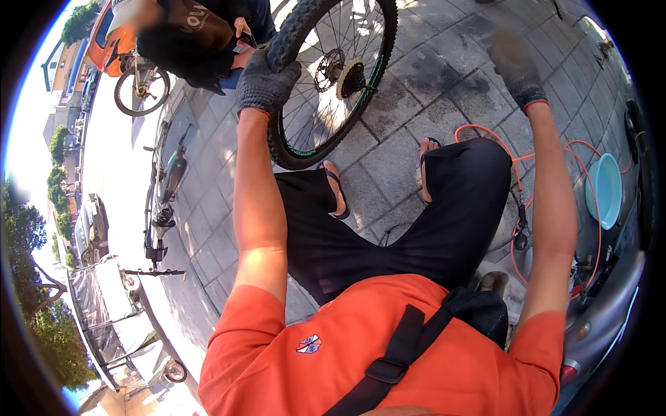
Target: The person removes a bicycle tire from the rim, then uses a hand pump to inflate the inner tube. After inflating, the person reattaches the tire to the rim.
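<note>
A bicycle wheel (333,78) with a knobby black tyre (294,31) stands tilted on the paving in front of me. Its spokes, brake disc and sprocket cassette (351,79) are in plain sight. My left hand (267,82), in a dark grey knitted glove, is closed around the tyre at its left side. Off to the right, well apart from the wheel, my right hand (517,73) is raised over the paving in a similar glove. Motion smears its fingers, and nothing can be made out in it.
An orange hose (514,161) loops over the ground at right, near a light blue basin (605,191). A grey vehicle (602,312) borders the lower right. Another person (201,35) is close beyond my left hand. A bicycle (163,187) lies at left; a covered cart (111,312) stands farther off.
</note>
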The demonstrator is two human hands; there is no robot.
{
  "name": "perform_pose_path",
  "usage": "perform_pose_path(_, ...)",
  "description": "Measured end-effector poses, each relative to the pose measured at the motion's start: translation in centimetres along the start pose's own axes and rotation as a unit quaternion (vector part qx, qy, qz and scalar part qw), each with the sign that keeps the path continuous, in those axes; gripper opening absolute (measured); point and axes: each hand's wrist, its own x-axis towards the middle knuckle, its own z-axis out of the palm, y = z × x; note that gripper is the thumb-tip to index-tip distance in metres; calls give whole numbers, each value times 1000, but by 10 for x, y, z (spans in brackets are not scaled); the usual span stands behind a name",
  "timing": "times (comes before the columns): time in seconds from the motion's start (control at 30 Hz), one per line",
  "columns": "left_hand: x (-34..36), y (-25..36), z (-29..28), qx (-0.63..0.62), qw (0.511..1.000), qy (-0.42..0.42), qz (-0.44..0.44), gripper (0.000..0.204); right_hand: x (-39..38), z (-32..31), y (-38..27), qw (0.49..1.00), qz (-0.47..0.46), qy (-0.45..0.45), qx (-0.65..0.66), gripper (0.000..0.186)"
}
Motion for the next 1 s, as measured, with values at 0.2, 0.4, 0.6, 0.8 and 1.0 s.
perform_pose_path(0.2,-13,0,12,-28,998,11,59,45,14,156,-189,857,151,-108,480,65)
perform_pose_path(0.4,-22,0,12,5,994,-3,105,50,62,198,-186,575,81,-258,772,53)
perform_pose_path(0.6,-26,-8,-16,-84,989,-121,12,68,44,188,-239,667,40,-170,724,35)
perform_pose_path(0.8,-21,-61,-37,-308,939,-155,-14,70,-9,248,-225,935,-184,-104,285,48)
perform_pose_path(1.0,-7,-1,16,-118,990,2,80,91,-121,313,-226,936,-150,-318,-26,84)
